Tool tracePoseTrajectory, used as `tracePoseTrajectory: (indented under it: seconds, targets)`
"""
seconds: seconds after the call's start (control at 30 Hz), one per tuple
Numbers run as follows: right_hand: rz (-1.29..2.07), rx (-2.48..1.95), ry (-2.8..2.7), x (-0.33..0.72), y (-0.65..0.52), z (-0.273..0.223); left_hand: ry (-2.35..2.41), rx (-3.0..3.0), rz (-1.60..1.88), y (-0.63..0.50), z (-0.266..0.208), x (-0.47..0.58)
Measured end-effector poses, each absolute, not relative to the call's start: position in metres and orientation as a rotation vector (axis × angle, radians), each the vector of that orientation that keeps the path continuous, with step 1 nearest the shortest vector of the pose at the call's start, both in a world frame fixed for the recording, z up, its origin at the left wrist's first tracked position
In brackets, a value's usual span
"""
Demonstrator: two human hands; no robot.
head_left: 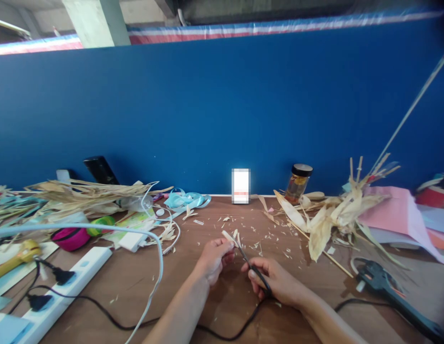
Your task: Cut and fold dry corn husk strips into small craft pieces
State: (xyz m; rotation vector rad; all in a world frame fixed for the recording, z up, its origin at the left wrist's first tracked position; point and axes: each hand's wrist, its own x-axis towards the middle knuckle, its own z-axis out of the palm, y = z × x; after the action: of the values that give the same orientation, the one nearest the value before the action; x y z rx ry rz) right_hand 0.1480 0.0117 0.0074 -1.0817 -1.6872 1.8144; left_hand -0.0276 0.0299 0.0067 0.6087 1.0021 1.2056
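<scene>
Between the thumb and fingers of my left hand (pixel 216 255) is a small pale piece of corn husk (pixel 228 236). My right hand (pixel 274 279) grips a pair of dark-handled scissors (pixel 256 270), with the fingers around the handles. The scissor blades reach up and left to the husk piece, close by my left fingertips. Whether the blades touch the husk I cannot tell. Small husk scraps (pixel 258 247) lie scattered on the brown table (pixel 193 291) around both hands.
Dried husks (pixel 320 234), a lidded jar (pixel 298 184) and a glue gun (pixel 383 286) lie to the right. At left are a power strip (pixel 77 282), a husk bundle (pixel 82 196) and blue ribbon (pixel 184 199). A black cable (pixel 111 317) crosses the front; a blue partition (pixel 207 110) stands behind.
</scene>
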Motion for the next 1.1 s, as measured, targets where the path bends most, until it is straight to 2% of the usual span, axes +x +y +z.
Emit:
tracePoseTrajectory:
  seconds: [1.1]
  targets:
    - [1.825, -1.050, -1.659, 0.1481, 0.0125, 0.0018, 1.029, 0.577, 1.183, 0.0279, 0.0129, -0.0242]
